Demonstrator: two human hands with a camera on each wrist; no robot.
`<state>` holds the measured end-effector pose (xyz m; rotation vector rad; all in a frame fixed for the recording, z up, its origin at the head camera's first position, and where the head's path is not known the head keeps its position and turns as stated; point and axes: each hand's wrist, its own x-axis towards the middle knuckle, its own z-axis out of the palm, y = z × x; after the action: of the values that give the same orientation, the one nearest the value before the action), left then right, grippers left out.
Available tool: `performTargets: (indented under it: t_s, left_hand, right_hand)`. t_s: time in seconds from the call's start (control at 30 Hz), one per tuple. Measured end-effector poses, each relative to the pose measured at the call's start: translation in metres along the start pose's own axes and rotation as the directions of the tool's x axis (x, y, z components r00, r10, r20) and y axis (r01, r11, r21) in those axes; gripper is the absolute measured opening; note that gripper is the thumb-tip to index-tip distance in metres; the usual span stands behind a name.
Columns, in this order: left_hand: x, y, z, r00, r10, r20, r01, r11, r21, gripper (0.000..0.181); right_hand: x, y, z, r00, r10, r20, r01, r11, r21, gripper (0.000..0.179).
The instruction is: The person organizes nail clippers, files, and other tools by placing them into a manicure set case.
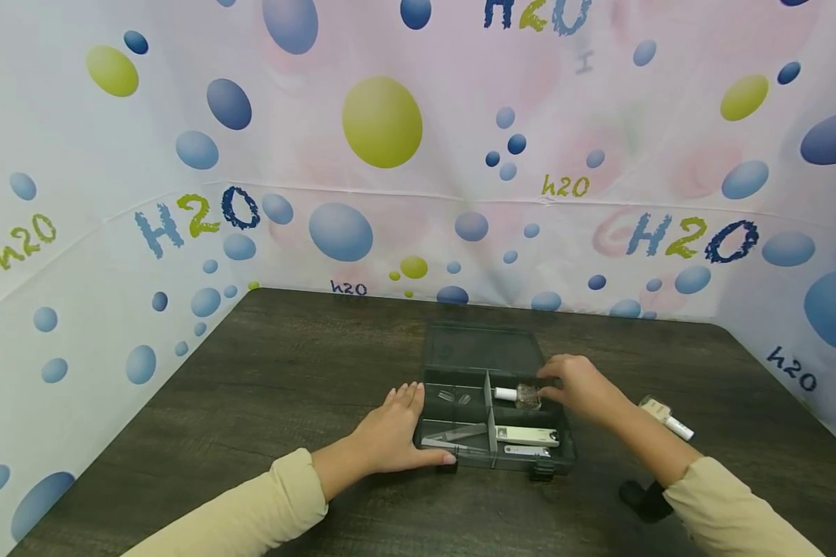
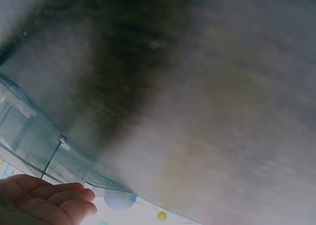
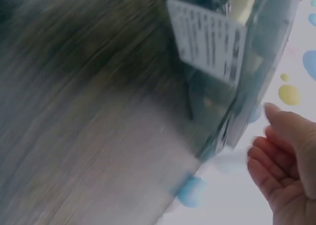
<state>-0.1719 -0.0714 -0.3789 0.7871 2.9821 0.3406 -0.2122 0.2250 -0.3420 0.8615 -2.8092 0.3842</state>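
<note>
A dark see-through compartment box [image 1: 453,406] stands on the table, its lid [image 1: 481,348] raised at the back. My left hand [image 1: 388,433] rests against the box's left side, fingers straight and thumb along the front corner. My right hand [image 1: 585,387] is over the right wall, fingertips close to a nail polish bottle [image 1: 527,397] with a white cap, lying in the back right compartment. Nail clippers [image 1: 527,436] and smaller clippers [image 1: 525,451] lie in the front right compartment. Flat metal tools [image 1: 460,433] lie front left; small clear pieces [image 1: 453,398] lie back left.
Another nail polish bottle [image 1: 656,410] with a white cap lies on the table, partly behind my right forearm. A black object [image 1: 644,501] sits beneath that forearm, near the sleeve. A patterned curtain [image 1: 418,155] hangs behind the dark wooden table [image 1: 306,363].
</note>
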Motion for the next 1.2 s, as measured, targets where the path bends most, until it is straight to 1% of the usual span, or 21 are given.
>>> performTargets:
  t_s: [0.1,0.23,0.37,0.5,0.73,0.83,0.93,1.1,1.2]
  left_hand:
    - [0.0,-0.001,0.0,1.0,0.001,-0.001,-0.001,1.0,-0.002,0.107]
    - [-0.001,-0.002,-0.001,1.0,-0.004,0.002,0.004,1.0,-0.008,0.107]
    - [-0.002,-0.002,-0.001,1.0,-0.008,0.007,0.008,1.0,-0.013,0.107]
    - [-0.002,-0.002,-0.001,1.0,-0.012,0.01,0.012,1.0,-0.021,0.106]
    - [-0.002,-0.002,-0.002,1.0,-0.009,0.01,0.01,1.0,-0.028,0.105]
    - [-0.003,-0.002,-0.002,1.0,-0.014,0.012,0.014,0.999,-0.035,0.106]
    - [-0.003,-0.002,-0.002,1.0,-0.019,0.014,0.019,0.999,-0.034,0.106]
    - [0.0,-0.003,-0.001,1.0,-0.01,0.005,0.01,1.0,-0.023,0.106]
    - [0.001,-0.003,0.0,1.0,-0.004,0.002,0.004,1.0,-0.018,0.105]
  right_hand:
    - [-0.01,0.005,-0.005,0.995,0.016,-0.099,-0.014,1.0,0.025,0.021]
    - [-0.025,0.014,-0.01,0.98,0.039,-0.193,-0.037,0.999,0.015,0.021]
    - [-0.041,0.023,-0.012,0.965,0.075,-0.252,-0.081,0.997,-0.016,0.025]
    - [-0.055,0.032,-0.014,0.951,0.106,-0.291,-0.124,0.991,-0.043,0.029]
    - [-0.075,0.047,-0.019,0.919,0.149,-0.364,-0.174,0.984,-0.037,0.036]
    - [-0.083,0.053,-0.019,0.912,0.19,-0.364,-0.211,0.977,-0.019,0.039]
    - [-0.092,0.06,-0.018,0.91,0.243,-0.335,-0.257,0.966,0.002,0.041]
    - [-0.104,0.072,-0.018,0.901,0.346,-0.262,-0.354,0.935,0.021,0.046]
    - [-0.11,0.079,-0.018,0.893,0.407,-0.193,-0.412,0.911,0.016,0.049]
